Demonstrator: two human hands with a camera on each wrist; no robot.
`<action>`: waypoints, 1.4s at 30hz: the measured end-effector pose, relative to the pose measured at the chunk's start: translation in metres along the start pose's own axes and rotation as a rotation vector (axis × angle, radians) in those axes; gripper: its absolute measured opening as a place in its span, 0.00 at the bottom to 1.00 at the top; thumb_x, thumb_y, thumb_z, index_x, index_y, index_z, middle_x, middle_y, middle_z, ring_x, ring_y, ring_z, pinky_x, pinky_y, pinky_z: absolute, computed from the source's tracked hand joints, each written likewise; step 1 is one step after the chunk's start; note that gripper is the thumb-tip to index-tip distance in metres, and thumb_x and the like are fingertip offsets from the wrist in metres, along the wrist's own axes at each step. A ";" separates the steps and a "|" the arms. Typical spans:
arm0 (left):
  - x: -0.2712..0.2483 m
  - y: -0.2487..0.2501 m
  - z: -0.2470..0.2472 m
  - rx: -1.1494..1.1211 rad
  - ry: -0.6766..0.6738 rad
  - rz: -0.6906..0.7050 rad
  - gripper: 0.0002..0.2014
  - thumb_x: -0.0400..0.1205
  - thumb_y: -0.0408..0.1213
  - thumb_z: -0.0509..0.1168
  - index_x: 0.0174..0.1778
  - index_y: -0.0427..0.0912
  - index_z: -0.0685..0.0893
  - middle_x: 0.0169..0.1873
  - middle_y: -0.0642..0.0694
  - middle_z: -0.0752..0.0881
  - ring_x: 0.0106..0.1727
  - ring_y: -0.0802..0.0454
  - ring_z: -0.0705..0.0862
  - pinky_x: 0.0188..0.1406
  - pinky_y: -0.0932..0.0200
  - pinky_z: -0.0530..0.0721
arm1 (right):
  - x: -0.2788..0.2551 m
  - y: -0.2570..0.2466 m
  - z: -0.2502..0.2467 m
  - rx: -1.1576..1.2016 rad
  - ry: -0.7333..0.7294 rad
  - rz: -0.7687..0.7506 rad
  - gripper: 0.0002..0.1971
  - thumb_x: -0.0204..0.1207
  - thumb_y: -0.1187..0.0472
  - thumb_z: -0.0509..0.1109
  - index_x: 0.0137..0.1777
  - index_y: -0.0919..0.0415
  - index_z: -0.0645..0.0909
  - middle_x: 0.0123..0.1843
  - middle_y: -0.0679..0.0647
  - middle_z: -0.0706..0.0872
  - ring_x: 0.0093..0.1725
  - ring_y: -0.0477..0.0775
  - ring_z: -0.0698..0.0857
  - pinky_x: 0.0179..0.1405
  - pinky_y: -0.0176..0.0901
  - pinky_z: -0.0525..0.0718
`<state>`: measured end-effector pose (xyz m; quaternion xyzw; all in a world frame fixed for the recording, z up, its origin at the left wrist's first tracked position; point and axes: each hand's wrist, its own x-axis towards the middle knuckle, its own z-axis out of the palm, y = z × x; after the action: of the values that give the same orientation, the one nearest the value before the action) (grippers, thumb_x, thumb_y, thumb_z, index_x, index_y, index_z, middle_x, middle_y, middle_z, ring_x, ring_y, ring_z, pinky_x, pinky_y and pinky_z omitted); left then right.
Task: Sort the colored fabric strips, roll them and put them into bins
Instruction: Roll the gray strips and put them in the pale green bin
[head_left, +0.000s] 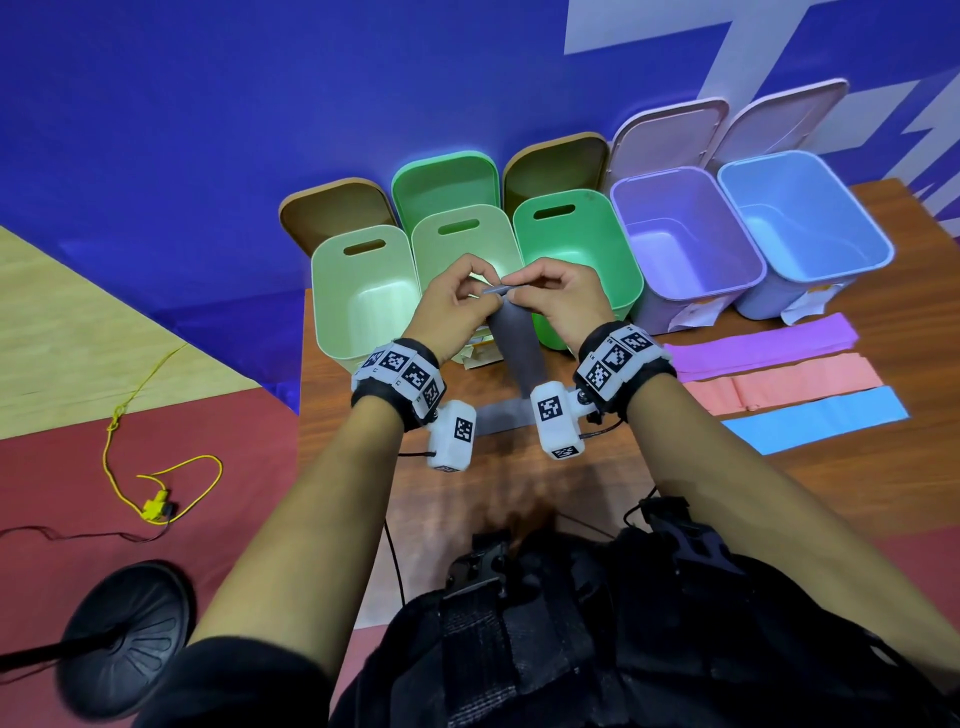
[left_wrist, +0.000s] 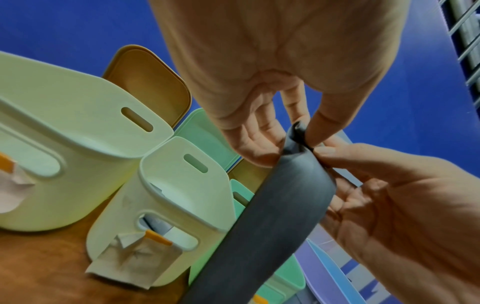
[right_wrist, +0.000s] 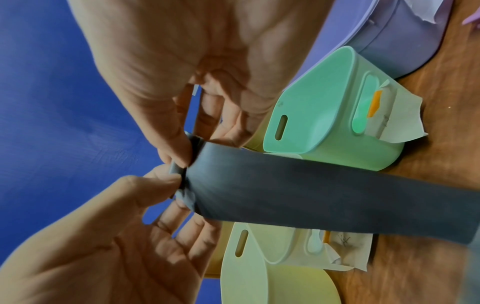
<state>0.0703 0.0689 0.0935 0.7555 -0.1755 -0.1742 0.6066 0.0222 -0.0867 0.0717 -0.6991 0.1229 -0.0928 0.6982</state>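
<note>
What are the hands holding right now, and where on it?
Both the left hand and right hand pinch the grey fabric strip at its top end, where a small roll has begun.

I see bright, even light. Soft shadows under bins (head_left: 363, 291) beyond my fingers. Edges bend like fishbowl. Wrist views soft, palms near camera blurry. No glare.

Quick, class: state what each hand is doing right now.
Left hand: pinching the rolled end of the grey strip.
Right hand: pinching the same end.
</note>
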 end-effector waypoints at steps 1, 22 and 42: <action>0.000 0.000 0.000 0.004 0.009 0.005 0.09 0.75 0.25 0.65 0.44 0.44 0.81 0.32 0.40 0.83 0.35 0.50 0.78 0.39 0.56 0.79 | 0.000 0.000 0.001 0.000 -0.002 -0.006 0.13 0.69 0.77 0.75 0.40 0.57 0.89 0.44 0.61 0.92 0.46 0.53 0.89 0.55 0.45 0.87; 0.002 0.001 0.001 0.041 0.102 0.100 0.09 0.77 0.17 0.66 0.40 0.34 0.78 0.33 0.42 0.77 0.31 0.60 0.73 0.34 0.70 0.73 | -0.004 -0.006 0.002 0.053 -0.038 -0.017 0.07 0.73 0.74 0.76 0.48 0.63 0.89 0.41 0.52 0.90 0.43 0.43 0.87 0.48 0.35 0.84; 0.004 -0.002 -0.001 -0.022 0.115 0.018 0.09 0.77 0.20 0.69 0.46 0.38 0.84 0.41 0.42 0.86 0.39 0.55 0.84 0.44 0.65 0.85 | -0.003 0.004 -0.002 0.056 0.001 0.036 0.11 0.73 0.74 0.76 0.50 0.59 0.88 0.46 0.53 0.91 0.48 0.46 0.89 0.54 0.37 0.84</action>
<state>0.0748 0.0683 0.0920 0.7560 -0.1450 -0.1269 0.6255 0.0190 -0.0875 0.0680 -0.6770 0.1332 -0.0840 0.7189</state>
